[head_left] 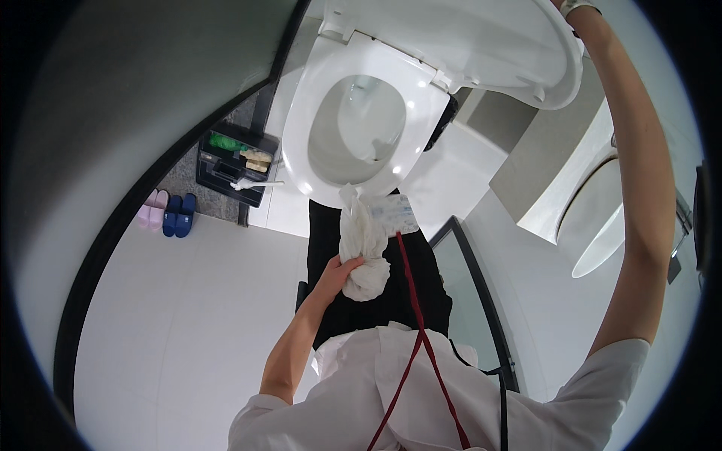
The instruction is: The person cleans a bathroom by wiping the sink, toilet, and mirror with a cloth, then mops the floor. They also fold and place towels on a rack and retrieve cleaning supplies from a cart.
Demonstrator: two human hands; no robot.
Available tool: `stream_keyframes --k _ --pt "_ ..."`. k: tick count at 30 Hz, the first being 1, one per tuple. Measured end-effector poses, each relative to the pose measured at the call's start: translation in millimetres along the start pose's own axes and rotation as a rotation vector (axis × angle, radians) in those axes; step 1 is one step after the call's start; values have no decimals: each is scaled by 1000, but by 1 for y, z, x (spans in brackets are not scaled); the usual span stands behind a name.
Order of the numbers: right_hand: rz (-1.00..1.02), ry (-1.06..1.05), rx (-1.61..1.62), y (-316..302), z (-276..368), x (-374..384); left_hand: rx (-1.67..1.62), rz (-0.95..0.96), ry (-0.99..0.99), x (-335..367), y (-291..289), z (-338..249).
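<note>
My left hand (pixel 340 276) is closed around a bunched white cloth (pixel 362 244), held in front of my black trousers. The cloth's upper end hangs by the near rim of a white toilet (pixel 301 131), whose bowl is uncovered. Its white lid (pixel 496 41) stands raised at the far right. My right arm reaches far forward along the right side. Only a bit of my right hand (pixel 558 3) shows at the top edge, beside the lid's outer edge. Its fingers are out of sight, so whether it grips the lid cannot be told.
A black caddy (pixel 265 197) left of the toilet holds something green, sponges and a white-handled brush (pixel 259 183). Pink slippers (pixel 153 210) and blue slippers (pixel 179 216) lie farther left. A washbasin (pixel 594 214) is at the right. A card (pixel 395 214) hangs from my red lanyard.
</note>
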State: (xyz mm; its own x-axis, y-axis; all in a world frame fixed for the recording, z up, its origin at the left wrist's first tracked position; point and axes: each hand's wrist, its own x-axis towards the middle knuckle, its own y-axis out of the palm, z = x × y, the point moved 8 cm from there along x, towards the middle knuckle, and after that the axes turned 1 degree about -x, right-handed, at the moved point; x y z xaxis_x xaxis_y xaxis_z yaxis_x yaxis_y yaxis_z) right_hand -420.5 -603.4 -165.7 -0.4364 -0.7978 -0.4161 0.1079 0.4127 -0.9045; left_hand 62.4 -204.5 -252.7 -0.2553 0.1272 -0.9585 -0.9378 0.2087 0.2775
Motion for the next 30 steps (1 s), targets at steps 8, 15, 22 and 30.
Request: stream_keyframes --k 8,15,22,30 --pt "36 -55 25 3 2 6 121 128 -27 6 23 15" --pt "36 -49 33 8 2 2 156 123 -29 8 22 28" --pt "42 -52 51 14 5 0 128 85 -50 8 13 35" --pt "41 -46 76 16 -3 -4 92 118 -23 10 9 42"
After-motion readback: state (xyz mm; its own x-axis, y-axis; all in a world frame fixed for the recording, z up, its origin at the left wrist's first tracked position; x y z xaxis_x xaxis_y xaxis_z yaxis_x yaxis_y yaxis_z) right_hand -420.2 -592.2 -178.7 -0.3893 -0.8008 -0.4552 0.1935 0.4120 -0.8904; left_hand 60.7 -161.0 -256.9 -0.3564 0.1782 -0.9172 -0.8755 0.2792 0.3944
